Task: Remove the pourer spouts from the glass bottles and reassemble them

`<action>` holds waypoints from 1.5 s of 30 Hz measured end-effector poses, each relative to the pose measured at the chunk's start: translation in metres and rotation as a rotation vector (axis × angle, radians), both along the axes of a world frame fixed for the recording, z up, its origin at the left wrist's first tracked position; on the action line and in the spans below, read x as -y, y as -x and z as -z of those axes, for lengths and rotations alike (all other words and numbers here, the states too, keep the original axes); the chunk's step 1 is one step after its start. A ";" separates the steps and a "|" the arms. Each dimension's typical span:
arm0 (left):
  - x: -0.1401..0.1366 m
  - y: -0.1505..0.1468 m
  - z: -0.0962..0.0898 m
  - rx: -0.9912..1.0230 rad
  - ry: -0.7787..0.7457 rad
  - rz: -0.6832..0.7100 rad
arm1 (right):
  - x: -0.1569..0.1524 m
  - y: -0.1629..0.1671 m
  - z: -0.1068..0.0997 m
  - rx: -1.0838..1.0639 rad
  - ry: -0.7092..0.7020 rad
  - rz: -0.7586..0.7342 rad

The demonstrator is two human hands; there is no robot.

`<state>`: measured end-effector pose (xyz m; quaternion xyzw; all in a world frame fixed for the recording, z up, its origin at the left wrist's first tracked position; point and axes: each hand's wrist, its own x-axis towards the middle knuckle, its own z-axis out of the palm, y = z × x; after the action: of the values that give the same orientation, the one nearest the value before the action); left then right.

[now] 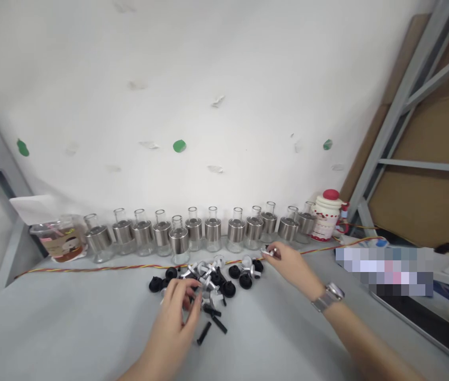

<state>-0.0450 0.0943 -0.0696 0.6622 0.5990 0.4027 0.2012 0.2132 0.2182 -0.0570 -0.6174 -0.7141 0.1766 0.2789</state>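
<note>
My left hand is over the near left side of a pile of small parts, its thumb and fingers curled together. Something pale shows by its fingertips, too hidden to name. Farther right, my right hand, with a watch on the wrist, pinches a small silver piece close to the bottle row. Between the hands lie silver-and-clear spout pieces, black round caps and short black tubes. Behind them stands a row of glass bottles with steel sleeves, all with uncovered necks.
A red-and-yellow twisted cord runs across the grey table in front of the bottles. A plastic cup-like container stands left, a white jar with a red lid right. A black-edged tray lies at the right.
</note>
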 end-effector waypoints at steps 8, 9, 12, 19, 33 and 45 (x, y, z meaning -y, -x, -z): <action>-0.007 0.005 0.010 -0.385 -0.211 0.099 | 0.033 0.042 -0.007 -0.446 0.350 -0.374; -0.007 0.005 0.010 -0.345 -0.215 0.108 | 0.038 0.048 -0.005 -0.475 0.390 -0.408; -0.005 0.001 0.011 -0.199 -0.191 0.190 | 0.055 0.063 -0.001 -0.589 0.514 -0.483; -0.001 -0.005 0.005 -0.264 -0.043 0.176 | 0.066 0.077 0.009 -0.717 0.486 -0.502; -0.009 0.020 -0.035 -0.678 0.204 -0.349 | 0.050 0.066 0.009 -0.783 0.424 -0.366; -0.030 0.074 -0.034 -0.660 0.318 -0.338 | 0.047 0.067 0.017 -0.795 0.427 -0.430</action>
<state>-0.1192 0.1239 -0.0356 0.6089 0.7866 0.0982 0.0289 0.1461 0.1709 -0.0742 -0.3846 -0.6114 0.5940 0.3541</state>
